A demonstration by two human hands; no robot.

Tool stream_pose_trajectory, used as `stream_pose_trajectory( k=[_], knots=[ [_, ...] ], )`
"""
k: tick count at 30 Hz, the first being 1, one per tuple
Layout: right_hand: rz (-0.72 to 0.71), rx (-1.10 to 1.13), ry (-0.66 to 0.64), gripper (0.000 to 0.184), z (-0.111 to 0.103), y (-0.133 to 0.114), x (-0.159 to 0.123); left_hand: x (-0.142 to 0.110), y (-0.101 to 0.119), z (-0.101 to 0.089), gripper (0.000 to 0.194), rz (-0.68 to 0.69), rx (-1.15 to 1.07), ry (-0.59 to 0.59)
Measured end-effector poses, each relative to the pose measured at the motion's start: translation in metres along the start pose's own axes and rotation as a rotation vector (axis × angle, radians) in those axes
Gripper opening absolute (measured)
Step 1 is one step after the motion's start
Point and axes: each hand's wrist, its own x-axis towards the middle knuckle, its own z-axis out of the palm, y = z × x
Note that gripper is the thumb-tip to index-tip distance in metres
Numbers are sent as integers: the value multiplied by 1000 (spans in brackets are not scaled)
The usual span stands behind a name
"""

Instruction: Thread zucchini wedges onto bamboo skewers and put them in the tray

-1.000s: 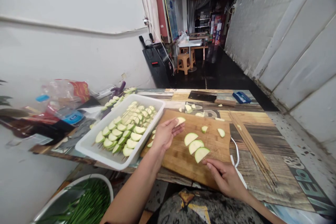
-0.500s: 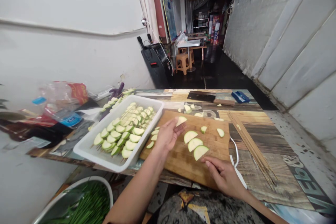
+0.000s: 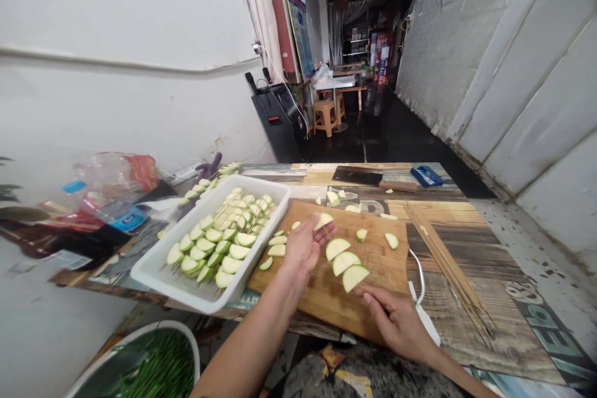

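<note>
My right hand (image 3: 395, 318) is closed around the lower end of a thin wooden skewer, below three half-round zucchini slices (image 3: 346, 262) threaded in a row. Pale flesh and green skin show on each. Pinched in the fingers of my left hand (image 3: 303, 241) is another zucchini slice (image 3: 323, 221), at the far end of that row by the skewer's tip. Whether the tip has entered this slice I cannot tell. Both hands are above a wooden cutting board (image 3: 321, 305), where a few loose pieces (image 3: 391, 240) lie.
A white tray (image 3: 156, 283) of skewered slices stands left of the board. Bare skewers (image 3: 450, 267) lie to the right. Behind are a cleaver (image 3: 359, 175) and a blue box (image 3: 426, 176). A bowl of long green vegetables (image 3: 156, 364) sits below the table at left.
The view has tilted up slightly, so the table appears lower. Both hands keep their grips, and the left-hand slice sits a little closer to the threaded row.
</note>
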Motion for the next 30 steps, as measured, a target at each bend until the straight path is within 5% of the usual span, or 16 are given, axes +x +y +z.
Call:
stream_pose_trajectory(
  k=[30],
  knots=[
    [7,19,38,30,4,-6,1,-11,-17,0,11,-17,78,9]
  ],
)
